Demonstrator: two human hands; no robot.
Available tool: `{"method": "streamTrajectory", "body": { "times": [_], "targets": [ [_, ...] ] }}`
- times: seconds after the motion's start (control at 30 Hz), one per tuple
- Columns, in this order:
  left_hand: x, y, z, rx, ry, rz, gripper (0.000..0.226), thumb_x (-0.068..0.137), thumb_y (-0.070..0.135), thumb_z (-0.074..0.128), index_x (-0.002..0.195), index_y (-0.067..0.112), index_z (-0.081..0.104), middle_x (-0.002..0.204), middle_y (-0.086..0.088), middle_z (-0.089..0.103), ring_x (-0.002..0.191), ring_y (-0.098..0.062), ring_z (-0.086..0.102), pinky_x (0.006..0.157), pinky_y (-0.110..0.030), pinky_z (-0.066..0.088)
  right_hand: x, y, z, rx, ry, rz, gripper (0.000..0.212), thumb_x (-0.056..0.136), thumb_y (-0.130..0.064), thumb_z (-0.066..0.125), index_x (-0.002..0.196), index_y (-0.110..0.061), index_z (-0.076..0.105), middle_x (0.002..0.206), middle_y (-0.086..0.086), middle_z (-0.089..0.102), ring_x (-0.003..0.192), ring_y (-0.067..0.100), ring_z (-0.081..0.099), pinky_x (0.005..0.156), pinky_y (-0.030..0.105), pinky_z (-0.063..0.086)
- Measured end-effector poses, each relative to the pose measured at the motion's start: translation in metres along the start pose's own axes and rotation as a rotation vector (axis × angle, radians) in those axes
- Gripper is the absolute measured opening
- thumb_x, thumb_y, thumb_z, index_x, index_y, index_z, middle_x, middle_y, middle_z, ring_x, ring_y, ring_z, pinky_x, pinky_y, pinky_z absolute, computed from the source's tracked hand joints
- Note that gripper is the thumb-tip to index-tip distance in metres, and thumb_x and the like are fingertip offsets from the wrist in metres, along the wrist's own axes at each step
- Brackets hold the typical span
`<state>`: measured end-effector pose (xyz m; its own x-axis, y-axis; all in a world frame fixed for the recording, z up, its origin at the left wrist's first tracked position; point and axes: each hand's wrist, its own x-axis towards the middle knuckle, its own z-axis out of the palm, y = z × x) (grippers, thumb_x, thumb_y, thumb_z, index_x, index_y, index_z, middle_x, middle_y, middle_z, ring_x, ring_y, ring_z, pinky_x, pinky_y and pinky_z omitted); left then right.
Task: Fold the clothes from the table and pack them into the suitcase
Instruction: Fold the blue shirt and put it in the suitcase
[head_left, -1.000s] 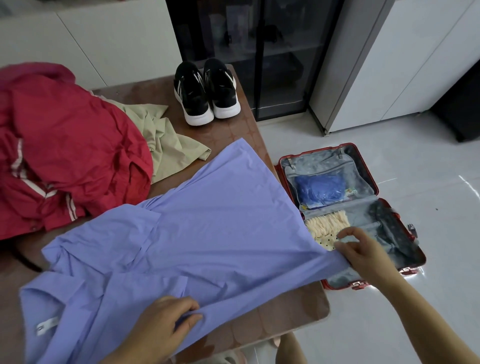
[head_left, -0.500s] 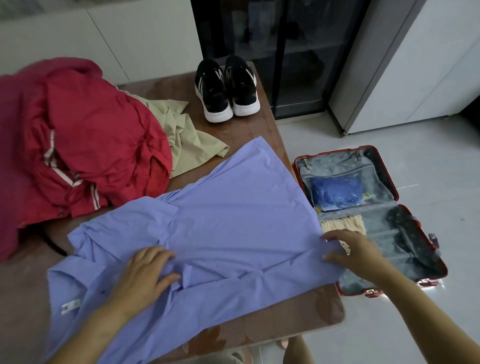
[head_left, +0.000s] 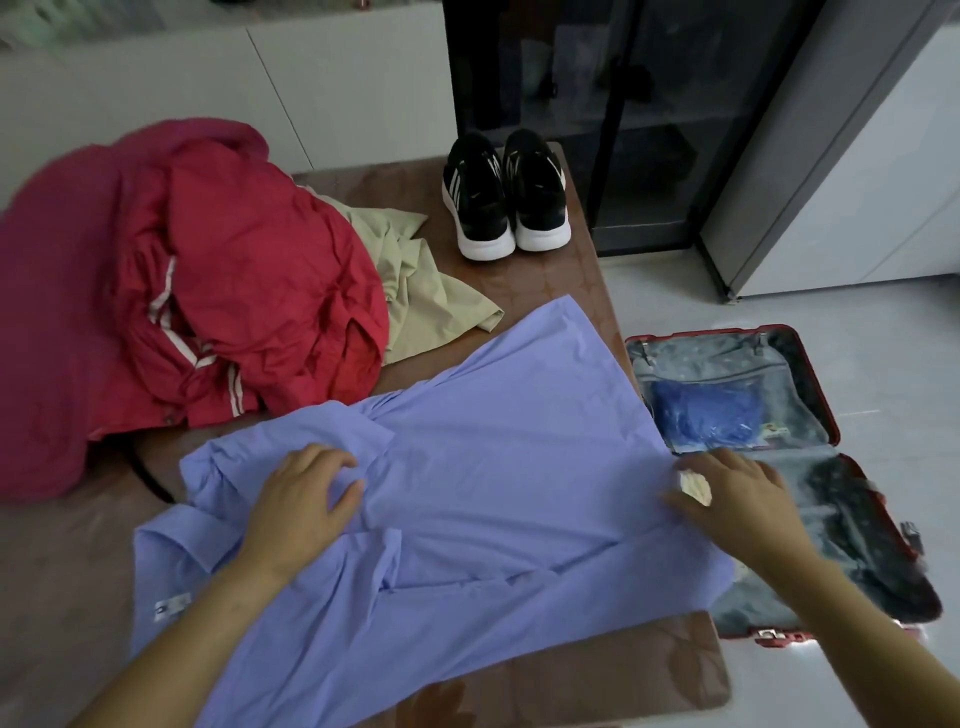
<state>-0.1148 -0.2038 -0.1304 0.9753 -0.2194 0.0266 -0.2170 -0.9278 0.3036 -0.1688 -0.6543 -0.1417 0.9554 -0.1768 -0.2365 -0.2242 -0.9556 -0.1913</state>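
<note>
Table: brown floral-patterned table (head_left: 540, 280) beside white cupboards (head_left: 337, 88) and a dark glass cabinet (head_left: 623, 104).
Shirt: light blue cotton shirt (head_left: 493, 467) spread over the table's near end, its hem hanging past the right edge.
Left hand (head_left: 301, 504): flat on the shirt near the collar, fingers loosely spread.
Right hand (head_left: 737, 499): fingers straight, resting on the hem.
Suitcase: red hard-shell suitcase (head_left: 701, 358) lying open on the pale tiled floor (head_left: 857, 312), just beside the table.
Far end: crumpled red jacket (head_left: 234, 291), khaki garment (head_left: 426, 306), black sneakers (head_left: 504, 197).

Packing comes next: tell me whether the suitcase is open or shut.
Open. The suitcase lies flat on the floor, both lined halves exposed, a blue bag in one.
</note>
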Motion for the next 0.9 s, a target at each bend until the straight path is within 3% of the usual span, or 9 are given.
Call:
{"method": "streamTrajectory", "body": {
  "times": [0.13, 0.3, 0.4, 0.47, 0.53, 0.7, 0.8, 0.87, 0.9],
  "targets": [
    [0.052, 0.01, 0.0, -0.005, 0.031, -0.005, 0.044, 0.078, 0.048, 0.044, 0.097, 0.014, 0.065, 0.098, -0.001, 0.065, 0.09, -0.028, 0.061, 0.079, -0.039, 0.049, 0.055, -0.029, -0.016, 0.045, 0.035, -0.062, 0.032, 0.086, -0.047, 0.06, 0.109, -0.026, 0.065, 0.11, 0.004, 0.061, 0.107, 0.031, 0.056, 0.091, 0.043, 0.036],
    [0.071, 0.013, 0.015, 0.302, -0.102, -0.038, 0.067, 0.06, 0.068, 0.044, 0.099, 0.017, 0.063, 0.097, -0.001, 0.062, 0.084, -0.028, 0.06, 0.066, -0.041, 0.05, 0.14, -0.085, -0.026, 0.104, 0.066, -0.192, 0.024, 0.095, -0.03, 0.052, 0.114, -0.023, 0.064, 0.119, 0.006, 0.058, 0.105, 0.033, 0.056, 0.093, 0.043, 0.038],
    [0.064, 0.008, 0.018, 0.31, -0.04, -0.007, 0.058, 0.055, 0.041, 0.066, 0.105, 0.014, 0.056, 0.106, -0.006, 0.06, 0.091, -0.03, 0.06, 0.07, -0.04, 0.051, 0.186, -0.106, -0.028, 0.01, 0.088, -0.253, 0.032, 0.097, -0.02, 0.042, 0.125, -0.025, 0.057, 0.126, 0.005, 0.055, 0.107, 0.032, 0.056, 0.095, 0.04, 0.035],
    [0.056, 0.0, 0.018, 0.281, 0.03, -0.041, 0.07, 0.045, 0.017, 0.077, 0.11, 0.011, 0.051, 0.114, -0.01, 0.057, 0.099, -0.031, 0.056, 0.075, -0.04, 0.051, 0.21, -0.117, -0.029, -0.047, 0.081, -0.225, 0.039, 0.094, -0.014, 0.042, 0.131, -0.025, 0.05, 0.131, 0.005, 0.052, 0.108, 0.031, 0.057, 0.093, 0.038, 0.034],
    [0.044, -0.004, 0.019, 0.293, 0.087, -0.08, 0.074, 0.044, 0.015, 0.078, 0.112, 0.008, 0.05, 0.114, -0.012, 0.056, 0.101, -0.031, 0.054, 0.076, -0.04, 0.052, 0.227, -0.123, -0.028, -0.058, 0.044, -0.113, 0.038, 0.094, -0.02, 0.045, 0.131, -0.02, 0.046, 0.131, 0.009, 0.049, 0.111, 0.032, 0.056, 0.092, 0.038, 0.033],
    [0.025, 0.009, 0.025, 0.316, 0.097, -0.132, 0.04, 0.063, 0.036, 0.056, 0.091, 0.008, 0.058, 0.09, -0.007, 0.057, 0.081, -0.026, 0.056, 0.06, -0.036, 0.049, 0.243, -0.131, -0.03, -0.102, 0.037, 0.029, 0.03, 0.091, -0.042, 0.051, 0.097, -0.014, 0.06, 0.101, 0.01, 0.062, 0.093, 0.03, 0.058, 0.082, 0.037, 0.031],
    [0.029, 0.005, 0.026, 0.283, 0.024, -0.151, 0.017, 0.063, 0.018, 0.068, 0.077, 0.01, 0.062, 0.082, -0.004, 0.058, 0.074, -0.025, 0.059, 0.053, -0.035, 0.05, 0.244, -0.133, -0.037, 0.047, 0.004, 0.048, 0.021, 0.089, -0.037, 0.059, 0.086, -0.016, 0.061, 0.088, 0.009, 0.06, 0.089, 0.033, 0.057, 0.082, 0.036, 0.039],
    [0.034, 0.002, 0.021, 0.198, 0.031, -0.226, 0.005, 0.071, 0.009, 0.06, 0.074, 0.012, 0.062, 0.077, -0.004, 0.06, 0.072, -0.027, 0.061, 0.053, -0.037, 0.051, 0.247, -0.131, -0.041, 0.24, -0.007, 0.057, 0.019, 0.085, -0.031, 0.066, 0.081, -0.012, 0.063, 0.086, 0.013, 0.062, 0.079, 0.032, 0.057, 0.071, 0.033, 0.044],
    [0.038, 0.002, 0.014, 0.119, 0.045, -0.314, 0.011, 0.078, 0.006, 0.052, 0.078, 0.012, 0.062, 0.076, -0.005, 0.063, 0.073, -0.028, 0.062, 0.056, -0.038, 0.05, 0.248, -0.129, -0.044, 0.356, -0.013, 0.072, 0.019, 0.083, -0.027, 0.068, 0.081, -0.008, 0.065, 0.081, 0.014, 0.063, 0.072, 0.031, 0.056, 0.065, 0.03, 0.043]
  ]
}}
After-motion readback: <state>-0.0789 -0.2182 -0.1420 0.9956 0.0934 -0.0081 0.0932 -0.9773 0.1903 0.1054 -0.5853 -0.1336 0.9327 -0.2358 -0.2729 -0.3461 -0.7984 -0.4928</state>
